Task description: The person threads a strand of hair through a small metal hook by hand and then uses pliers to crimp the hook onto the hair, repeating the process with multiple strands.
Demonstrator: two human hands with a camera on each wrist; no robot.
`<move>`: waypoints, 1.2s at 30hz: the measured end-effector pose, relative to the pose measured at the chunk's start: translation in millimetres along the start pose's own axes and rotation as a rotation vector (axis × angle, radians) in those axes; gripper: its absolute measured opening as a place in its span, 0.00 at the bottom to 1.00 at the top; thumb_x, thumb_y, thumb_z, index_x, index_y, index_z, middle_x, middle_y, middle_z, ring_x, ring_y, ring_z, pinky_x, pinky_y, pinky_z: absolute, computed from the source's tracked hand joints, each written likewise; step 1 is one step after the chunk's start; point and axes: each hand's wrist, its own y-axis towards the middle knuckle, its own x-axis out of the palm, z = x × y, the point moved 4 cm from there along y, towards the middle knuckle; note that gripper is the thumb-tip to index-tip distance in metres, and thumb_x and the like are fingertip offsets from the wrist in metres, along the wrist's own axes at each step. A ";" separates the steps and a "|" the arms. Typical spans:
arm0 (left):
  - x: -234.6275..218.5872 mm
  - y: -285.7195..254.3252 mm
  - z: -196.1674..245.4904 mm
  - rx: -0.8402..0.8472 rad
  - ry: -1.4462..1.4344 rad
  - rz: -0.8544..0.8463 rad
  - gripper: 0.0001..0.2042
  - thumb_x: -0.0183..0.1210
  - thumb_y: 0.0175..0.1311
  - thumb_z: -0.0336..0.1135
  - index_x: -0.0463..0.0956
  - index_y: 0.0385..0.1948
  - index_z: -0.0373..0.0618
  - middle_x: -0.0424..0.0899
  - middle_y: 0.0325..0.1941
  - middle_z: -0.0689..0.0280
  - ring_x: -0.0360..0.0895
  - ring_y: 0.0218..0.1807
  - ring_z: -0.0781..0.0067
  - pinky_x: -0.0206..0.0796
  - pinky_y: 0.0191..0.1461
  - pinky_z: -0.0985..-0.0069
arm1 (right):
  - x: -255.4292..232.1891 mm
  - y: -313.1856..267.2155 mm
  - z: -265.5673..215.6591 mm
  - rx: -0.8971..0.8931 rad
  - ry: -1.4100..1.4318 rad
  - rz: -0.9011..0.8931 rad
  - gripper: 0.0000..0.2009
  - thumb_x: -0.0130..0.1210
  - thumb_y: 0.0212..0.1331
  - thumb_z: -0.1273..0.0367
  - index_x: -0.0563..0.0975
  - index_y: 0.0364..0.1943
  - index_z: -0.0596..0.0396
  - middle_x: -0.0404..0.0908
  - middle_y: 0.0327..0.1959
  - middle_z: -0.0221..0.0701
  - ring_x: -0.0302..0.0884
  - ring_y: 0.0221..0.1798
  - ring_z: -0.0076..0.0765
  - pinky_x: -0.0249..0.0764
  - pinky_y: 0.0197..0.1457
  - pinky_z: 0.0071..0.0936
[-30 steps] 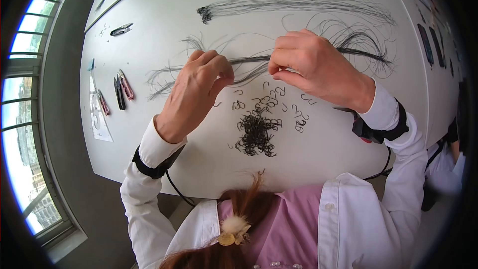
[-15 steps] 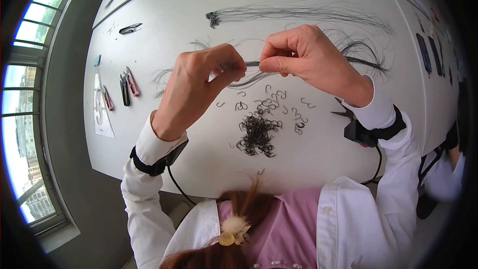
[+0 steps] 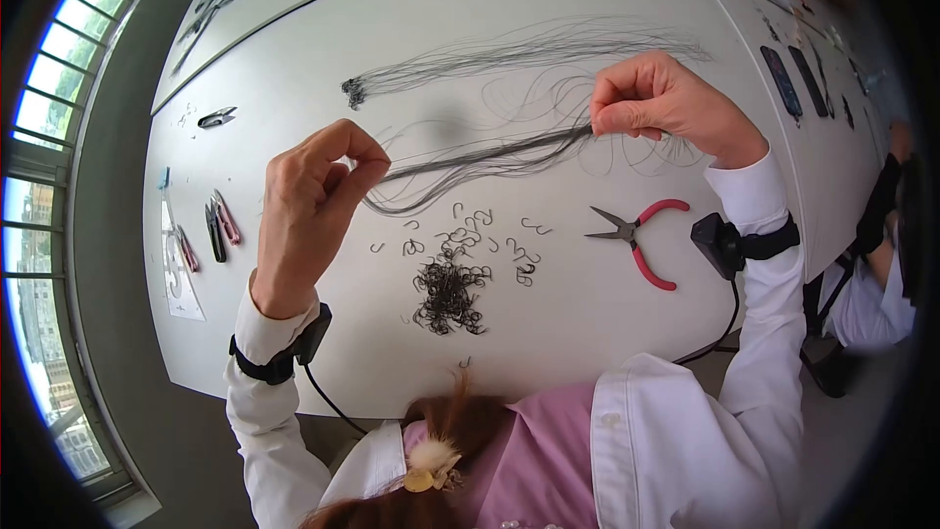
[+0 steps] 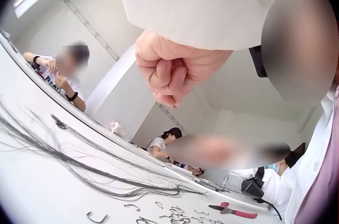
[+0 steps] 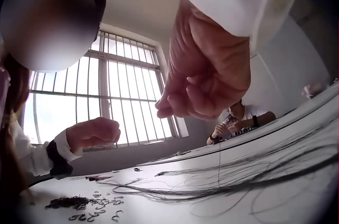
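Observation:
My left hand is raised over the table's left side, thumb and forefinger pinched together. My right hand is up at the right with its thumb pressed to curled fingers. A very fine strand runs from the left fingertips toward the right ones, hard to see along its length. Beneath and between the hands lies a loose bundle of long dark strands. Nearer the body sits a heap of small black hooked pieces, with several loose hooks scattered around it.
Red-handled pliers lie open below the right hand. Another strand bundle stretches across behind. At the left are pink snips, black snips and a clear triangle ruler. Further snips lie behind. People sit at the far tables.
Both hands came close together over the bundle, then spread far apart, left hand leftward and right hand rightward. The pliers, earlier mostly covered by the right arm, now show fully.

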 end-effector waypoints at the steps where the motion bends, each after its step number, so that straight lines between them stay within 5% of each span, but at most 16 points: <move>1: -0.9 -0.5 -3.1 0.011 -0.019 0.010 0.04 0.59 0.53 0.21 0.72 0.22 0.37 0.73 0.18 0.70 0.55 0.14 0.90 0.46 0.17 0.85 | -17.4 -11.4 1.9 0.017 -0.023 0.068 0.07 0.58 0.56 0.67 0.78 0.25 0.54 0.73 0.19 0.18 0.60 0.19 0.10 0.55 0.19 0.12; 8: -5.8 -6.2 -7.1 -0.035 0.050 0.005 0.04 0.60 0.50 0.21 0.74 0.21 0.38 0.74 0.18 0.71 0.57 0.15 0.89 0.47 0.18 0.86 | -128.2 -86.1 27.1 0.000 -0.263 0.473 0.06 0.59 0.53 0.68 0.78 0.26 0.55 0.73 0.19 0.20 0.63 0.23 0.13 0.59 0.26 0.14; 10: 2.3 -6.7 1.5 0.018 0.068 0.020 0.04 0.60 0.50 0.21 0.74 0.22 0.38 0.76 0.19 0.70 0.60 0.15 0.87 0.51 0.18 0.86 | -144.3 -93.5 36.7 0.310 -0.970 0.651 0.07 0.60 0.51 0.69 0.79 0.31 0.57 0.76 0.26 0.27 0.68 0.29 0.20 0.66 0.33 0.19; 11: 7.3 -7.1 8.0 0.070 0.092 0.036 0.04 0.61 0.49 0.20 0.74 0.22 0.37 0.77 0.20 0.69 0.63 0.16 0.86 0.54 0.19 0.85 | -141.1 -97.9 41.5 0.392 -1.247 0.695 0.12 0.60 0.50 0.69 0.78 0.39 0.58 0.77 0.38 0.33 0.73 0.39 0.28 0.70 0.43 0.25; 13: 21.5 -9.1 19.1 0.137 0.090 -0.016 0.04 0.60 0.49 0.20 0.74 0.22 0.38 0.77 0.21 0.67 0.68 0.17 0.80 0.59 0.20 0.82 | -86.8 -72.5 5.0 0.066 -1.102 0.749 0.15 0.59 0.52 0.69 0.77 0.45 0.57 0.76 0.46 0.34 0.73 0.49 0.31 0.69 0.50 0.28; 15: 34.9 -12.2 31.2 0.263 0.093 -0.104 0.05 0.60 0.48 0.21 0.72 0.23 0.39 0.77 0.24 0.64 0.73 0.20 0.71 0.65 0.22 0.79 | -30.3 -39.3 -19.1 -0.307 -0.543 0.518 0.18 0.61 0.51 0.66 0.76 0.47 0.56 0.77 0.46 0.35 0.73 0.52 0.34 0.67 0.55 0.28; 16: 39.7 -13.0 36.9 0.312 0.097 -0.131 0.06 0.60 0.47 0.21 0.72 0.23 0.39 0.77 0.25 0.64 0.74 0.20 0.69 0.66 0.23 0.78 | -1.0 -25.9 -27.3 -0.442 -0.505 0.408 0.22 0.62 0.51 0.60 0.75 0.48 0.58 0.77 0.47 0.34 0.73 0.52 0.36 0.67 0.56 0.28; 18: 47.7 -15.7 43.0 0.305 0.086 -0.159 0.07 0.62 0.45 0.22 0.72 0.24 0.40 0.77 0.26 0.64 0.76 0.23 0.66 0.67 0.24 0.75 | 53.5 -5.4 -29.6 -0.506 -0.318 0.231 0.28 0.61 0.51 0.52 0.73 0.49 0.60 0.76 0.46 0.39 0.74 0.51 0.36 0.70 0.52 0.30; 20: 49.0 -18.2 45.4 0.329 0.062 -0.023 0.07 0.64 0.43 0.20 0.74 0.22 0.40 0.75 0.22 0.69 0.68 0.17 0.82 0.58 0.18 0.83 | 91.4 9.7 -23.7 -0.502 -0.143 0.127 0.23 0.61 0.53 0.56 0.75 0.44 0.60 0.77 0.32 0.34 0.74 0.35 0.26 0.70 0.37 0.25; 21: 47.5 -19.0 48.5 0.330 0.041 -0.004 0.08 0.64 0.41 0.20 0.74 0.22 0.40 0.75 0.21 0.69 0.68 0.17 0.82 0.58 0.18 0.84 | 97.6 12.2 -19.1 -0.502 -0.137 0.121 0.23 0.61 0.53 0.56 0.75 0.44 0.60 0.77 0.32 0.34 0.74 0.35 0.26 0.70 0.37 0.25; 23: 42.7 -21.9 39.9 0.303 0.058 -0.029 0.08 0.64 0.42 0.21 0.73 0.23 0.41 0.76 0.23 0.67 0.72 0.20 0.75 0.62 0.20 0.80 | 112.1 23.1 -4.1 -0.224 0.216 -0.047 0.14 0.61 0.55 0.63 0.76 0.37 0.60 0.69 0.19 0.24 0.62 0.22 0.16 0.60 0.25 0.20; 24: 41.6 -23.8 35.2 0.288 0.072 -0.056 0.09 0.63 0.43 0.22 0.72 0.25 0.41 0.77 0.25 0.65 0.76 0.22 0.67 0.66 0.23 0.75 | 114.7 23.7 -5.9 -0.223 0.221 -0.064 0.14 0.61 0.55 0.63 0.76 0.37 0.60 0.69 0.19 0.24 0.62 0.22 0.16 0.60 0.25 0.20; 26: 41.2 -27.4 27.5 0.230 0.048 -0.049 0.08 0.63 0.43 0.21 0.73 0.25 0.41 0.77 0.24 0.66 0.75 0.21 0.70 0.65 0.22 0.77 | 112.1 22.8 -4.4 -0.094 0.231 0.000 0.08 0.59 0.57 0.69 0.76 0.32 0.61 0.61 0.14 0.17 0.52 0.19 0.12 0.53 0.22 0.18; 31: 35.7 -36.0 17.0 0.108 -0.032 -0.001 0.06 0.62 0.46 0.21 0.73 0.21 0.41 0.76 0.22 0.68 0.71 0.17 0.78 0.62 0.19 0.82 | 106.4 24.5 7.8 -0.085 0.332 0.070 0.04 0.59 0.54 0.74 0.80 0.27 0.61 0.72 0.17 0.19 0.61 0.21 0.07 0.55 0.22 0.11; 36: 27.1 -43.5 2.7 0.028 0.018 0.039 0.06 0.61 0.46 0.20 0.73 0.21 0.40 0.77 0.22 0.67 0.71 0.18 0.77 0.64 0.21 0.81 | 89.8 19.5 6.6 0.010 0.098 0.159 0.05 0.62 0.51 0.73 0.81 0.24 0.61 0.69 0.12 0.16 0.57 0.17 0.07 0.52 0.19 0.12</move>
